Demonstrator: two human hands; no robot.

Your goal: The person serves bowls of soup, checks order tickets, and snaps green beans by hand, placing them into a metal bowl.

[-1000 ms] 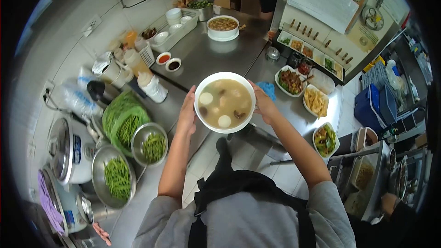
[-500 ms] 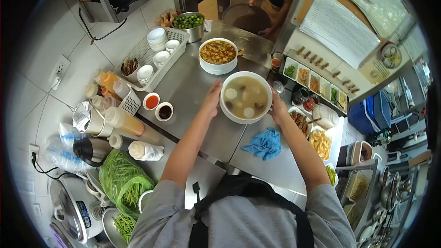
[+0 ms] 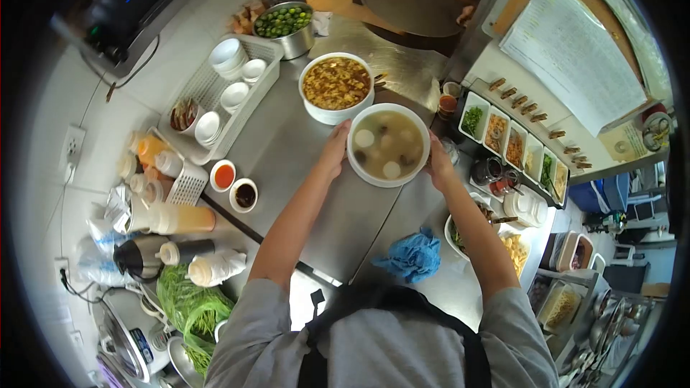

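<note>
Two hands [image 3: 334, 152] clasp opposite sides of the soup bowl [image 3: 377, 182] between them.

Forward-left travel of the bowl [image 3: 389, 147] is blocked by the tureen [image 3: 336, 88], located just ahead. Forward-right, a lane of bare counter [image 3: 410, 65] is bounded by the tureen and the cups [image 3: 447, 105]. Left of the left hand [image 3: 335, 151], open surface is afforded up to the sauce dishes [image 3: 244, 195]. Rightward clearance at the right hand [image 3: 439, 162] is restricted by the jars [image 3: 486, 170]. Nearer the body, the counter is obstructed by the cloth [image 3: 411, 255].
</note>
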